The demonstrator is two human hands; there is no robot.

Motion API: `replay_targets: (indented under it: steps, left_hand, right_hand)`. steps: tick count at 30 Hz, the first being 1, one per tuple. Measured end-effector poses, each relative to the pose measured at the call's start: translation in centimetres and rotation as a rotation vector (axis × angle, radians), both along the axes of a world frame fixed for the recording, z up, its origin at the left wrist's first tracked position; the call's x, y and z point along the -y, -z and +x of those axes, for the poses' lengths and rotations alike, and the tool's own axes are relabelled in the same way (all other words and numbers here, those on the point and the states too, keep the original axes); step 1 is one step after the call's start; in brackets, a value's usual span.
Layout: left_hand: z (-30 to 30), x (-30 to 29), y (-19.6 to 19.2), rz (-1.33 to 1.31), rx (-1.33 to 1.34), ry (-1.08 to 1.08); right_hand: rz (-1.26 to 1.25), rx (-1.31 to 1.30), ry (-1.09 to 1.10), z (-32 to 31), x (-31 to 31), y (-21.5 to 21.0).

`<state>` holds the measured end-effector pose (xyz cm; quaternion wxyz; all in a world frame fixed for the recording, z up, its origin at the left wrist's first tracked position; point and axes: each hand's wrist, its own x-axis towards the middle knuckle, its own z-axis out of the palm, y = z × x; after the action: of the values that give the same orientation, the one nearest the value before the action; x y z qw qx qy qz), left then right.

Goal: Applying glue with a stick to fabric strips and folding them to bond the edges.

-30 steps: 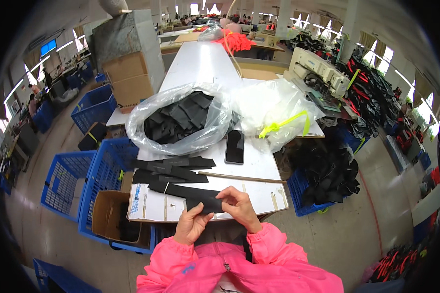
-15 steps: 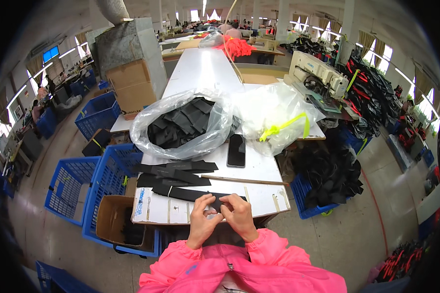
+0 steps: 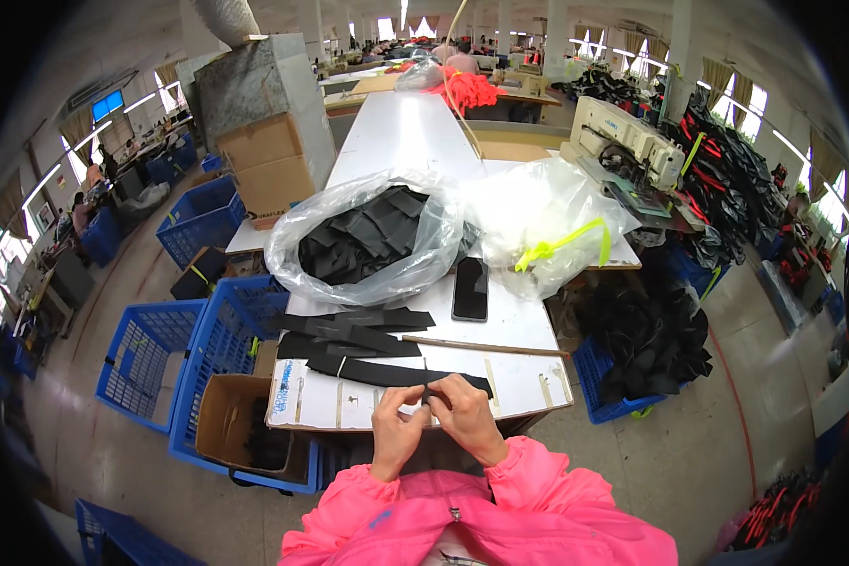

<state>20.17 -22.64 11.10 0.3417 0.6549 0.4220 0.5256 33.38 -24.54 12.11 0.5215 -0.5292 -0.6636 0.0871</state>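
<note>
At the table's front edge, my left hand and my right hand meet, thumbs and fingertips pinched on a small black fabric piece. Most of that piece is hidden by the fingers. Just beyond them a long black fabric strip lies across the white tabletop. Further black strips are piled loosely behind it, to the left. A clear plastic bag stands open past the pile, full of black fabric pieces.
A phone lies right of the bag, behind a thin wooden stick. Another plastic bag with a yellow-green strap sits beyond. Blue crates and a cardboard box flank the table's left; a sewing machine stands back right.
My fingertips have drawn closer together round the black piece, and less of it shows. The whole view has shifted slightly, with the table appearing a little further right.
</note>
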Motion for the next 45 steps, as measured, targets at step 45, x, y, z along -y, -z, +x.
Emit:
replay_targets:
  steps: [45]
  left_hand:
    - [-1.7,0.7,2.0,-0.085,-0.098,-0.085]
  right_hand:
    - [-0.744,-1.250,-0.526,-2.4,-0.8,1.5]
